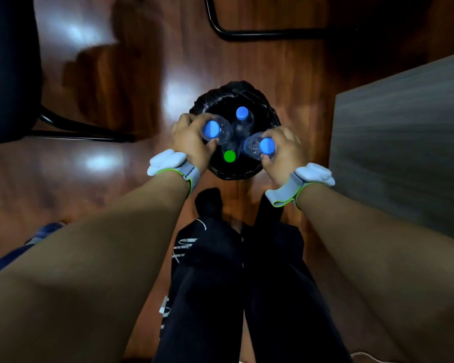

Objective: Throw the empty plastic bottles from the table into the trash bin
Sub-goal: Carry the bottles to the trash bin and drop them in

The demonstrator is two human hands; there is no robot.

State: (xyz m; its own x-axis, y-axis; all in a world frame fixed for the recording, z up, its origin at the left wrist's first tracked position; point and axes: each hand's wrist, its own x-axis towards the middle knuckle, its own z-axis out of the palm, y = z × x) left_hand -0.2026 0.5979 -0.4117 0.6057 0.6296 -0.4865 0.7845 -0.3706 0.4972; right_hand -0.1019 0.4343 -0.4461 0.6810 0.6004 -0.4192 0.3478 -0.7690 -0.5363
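Seen from above, both hands are over the trash bin (266, 111), which stands on the wooden floor (131, 74) and is lined with a black bag. The left hand (192, 138) has its fingers wrapped around a clear blue-capped bottle (216, 129) at the bin's left rim. The right hand (283, 150) grips another blue-capped bottle (257, 148) the same way at the right rim. Neither is released yet.

Two bottles already sit in the bin: a third blue-capped one (243, 119) at the far side and a green-capped one (230, 155) at the near side.

So the task looks well advanced, with letting go as the step left. Only a grey corner of what is probably the table (404, 127) shows at right, so whether more bottles wait there cannot be told.
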